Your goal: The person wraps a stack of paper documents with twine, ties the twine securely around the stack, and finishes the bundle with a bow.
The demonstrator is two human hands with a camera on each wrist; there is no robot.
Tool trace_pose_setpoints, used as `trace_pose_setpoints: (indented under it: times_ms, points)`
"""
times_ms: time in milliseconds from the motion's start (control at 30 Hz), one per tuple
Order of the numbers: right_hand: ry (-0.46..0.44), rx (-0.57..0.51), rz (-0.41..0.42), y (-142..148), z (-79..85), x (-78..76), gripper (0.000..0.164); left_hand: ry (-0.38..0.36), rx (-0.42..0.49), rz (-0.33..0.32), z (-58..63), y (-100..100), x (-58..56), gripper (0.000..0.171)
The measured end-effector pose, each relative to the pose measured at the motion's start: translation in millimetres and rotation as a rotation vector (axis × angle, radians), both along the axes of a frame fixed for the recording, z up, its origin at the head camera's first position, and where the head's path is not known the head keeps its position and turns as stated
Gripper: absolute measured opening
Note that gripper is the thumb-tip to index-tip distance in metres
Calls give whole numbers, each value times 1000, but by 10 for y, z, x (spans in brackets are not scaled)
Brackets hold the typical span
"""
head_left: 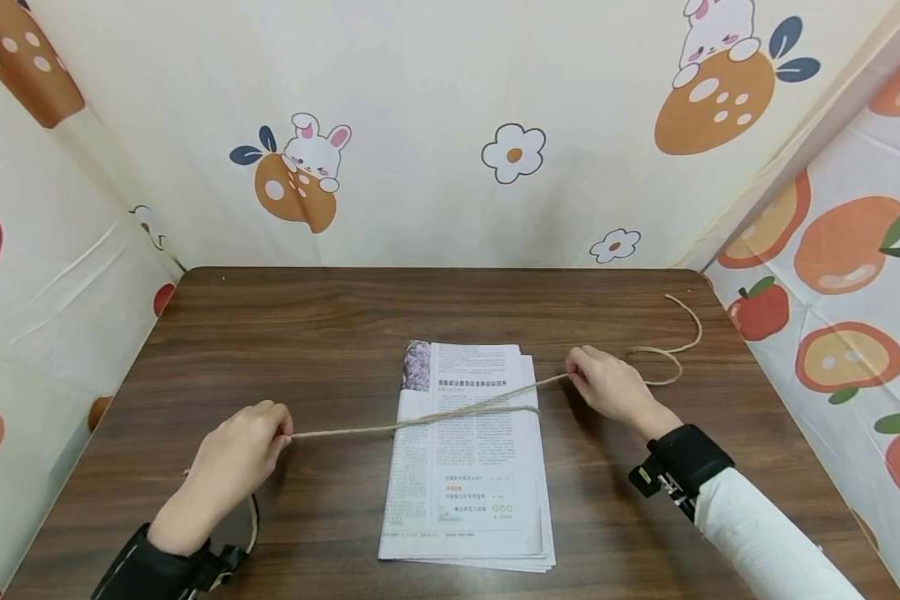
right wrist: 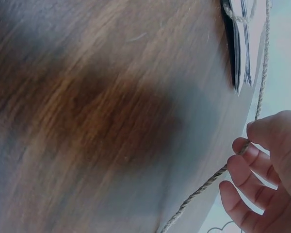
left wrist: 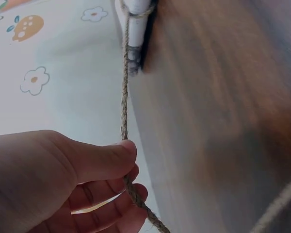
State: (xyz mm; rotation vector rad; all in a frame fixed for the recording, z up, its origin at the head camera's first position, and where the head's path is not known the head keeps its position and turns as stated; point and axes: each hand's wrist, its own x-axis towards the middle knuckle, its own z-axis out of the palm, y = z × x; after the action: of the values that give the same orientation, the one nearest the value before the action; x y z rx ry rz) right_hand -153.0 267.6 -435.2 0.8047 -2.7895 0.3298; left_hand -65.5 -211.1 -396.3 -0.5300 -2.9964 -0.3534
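A stack of folded newspapers (head_left: pixel 480 467) lies on the wooden table, with a twine rope (head_left: pixel 435 417) running across its top and around its right edge. To the left of the stack, my left hand (head_left: pixel 243 450) pinches the rope between thumb and fingers; the left wrist view shows the thumb (left wrist: pixel 106 158) pressed on it. On the other side my right hand (head_left: pixel 611 387) pinches the rope near the stack's upper right. Between the hands the rope is stretched straight. In the right wrist view a slack length of rope (right wrist: pixel 199 189) trails away below the fingers.
The rope's loose end (head_left: pixel 693 333) curls on the table (head_left: pixel 307 317) at the back right. Another stretch of rope (head_left: pixel 253 521) shows beside the left wrist. Printed cloth (head_left: pixel 435 83) hangs behind the table and along both sides.
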Motion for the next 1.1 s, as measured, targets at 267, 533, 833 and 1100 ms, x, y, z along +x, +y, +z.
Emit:
trace_pose_setpoints:
  times_ms: [267,533,833,1100]
  points:
    - [-23,15,13,-58,-39,40,19,5,-16,-14,-83,30,25,25]
    - [-55,33,35,-188,-62,84,15,18,4,-38,-148,284,-29,21]
    - [-38,24,60,-323,-75,108,15,11,10,-83,-226,720,-130,15]
    - [-52,30,73,-413,-94,103,14,48,0,-99,-329,950,-236,11]
